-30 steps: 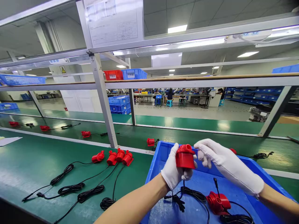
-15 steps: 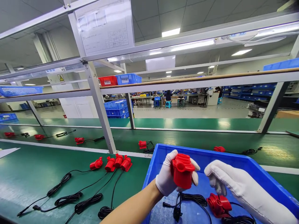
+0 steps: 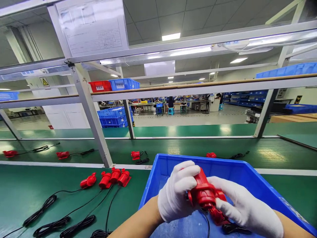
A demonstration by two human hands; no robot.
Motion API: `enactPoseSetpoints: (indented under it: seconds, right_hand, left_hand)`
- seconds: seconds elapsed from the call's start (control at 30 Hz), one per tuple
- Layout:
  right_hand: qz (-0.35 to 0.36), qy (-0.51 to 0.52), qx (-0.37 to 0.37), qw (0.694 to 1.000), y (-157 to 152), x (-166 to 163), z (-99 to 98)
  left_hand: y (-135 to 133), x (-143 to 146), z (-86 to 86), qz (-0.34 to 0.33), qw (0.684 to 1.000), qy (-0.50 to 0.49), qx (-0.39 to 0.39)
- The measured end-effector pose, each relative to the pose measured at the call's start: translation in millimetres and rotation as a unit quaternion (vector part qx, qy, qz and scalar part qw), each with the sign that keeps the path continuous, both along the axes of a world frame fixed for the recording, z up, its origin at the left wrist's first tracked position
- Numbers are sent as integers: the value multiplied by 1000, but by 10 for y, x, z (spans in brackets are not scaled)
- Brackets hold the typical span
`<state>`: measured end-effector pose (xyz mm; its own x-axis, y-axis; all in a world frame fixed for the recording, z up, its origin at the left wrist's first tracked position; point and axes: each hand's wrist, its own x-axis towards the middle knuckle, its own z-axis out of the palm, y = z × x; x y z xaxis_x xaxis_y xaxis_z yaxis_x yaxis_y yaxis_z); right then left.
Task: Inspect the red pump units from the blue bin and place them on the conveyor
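Note:
A red plastic pump (image 3: 205, 191) is tilted over the blue bin, held in both white-gloved hands. My left hand (image 3: 176, 190) wraps round its body from the left. On the right side of it, the fingers and thumb of my right hand (image 3: 244, 203) grip the pump. Beneath, in the bin (image 3: 151, 185), another red pump (image 3: 218, 216) lies partly hidden by the pump in my hands, with black cable near it. Several more red pumps (image 3: 105, 179) stand in a group on the green bench to the left, their coiled black cables (image 3: 78, 226) trailing toward me.
Behind a pale divider strip, more red pumps (image 3: 135, 155) with cables lie spaced along the green belt (image 3: 173, 147). A metal post (image 3: 91, 115) rises left of the bin. The shelf above carries a red box (image 3: 100, 86) and a blue box (image 3: 125, 84).
My left hand has turned the pump from upright to tilted. My right hand has moved left from above the other pump and closed on the held one. The view has shifted right.

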<state>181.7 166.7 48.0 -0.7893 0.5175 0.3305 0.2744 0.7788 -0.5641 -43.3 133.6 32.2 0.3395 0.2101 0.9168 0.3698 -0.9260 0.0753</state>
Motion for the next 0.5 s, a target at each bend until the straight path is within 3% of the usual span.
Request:
enactPoseSetpoints:
  seconds: [0.1, 0.2, 0.33, 0.43, 0.5]
  right_hand:
    - [64, 18, 87, 994, -8, 48, 66]
    - [82, 17, 102, 991, -4, 85, 75]
    - [27, 56, 35, 997, 25, 95, 46]
    - [-83, 108, -33, 990, 105, 124, 95]
    - [-135, 171, -79, 973, 197, 202, 204]
  left_hand:
    - [-45, -16, 14, 67, 997, 10, 33]
    - [9, -32, -84, 135, 989, -51, 11]
    - [126, -56, -180, 154, 973, -91, -148]
    - [166, -77, -177, 116, 948, -45, -294]
    - [168, -92, -181, 110, 915, 14, -389]
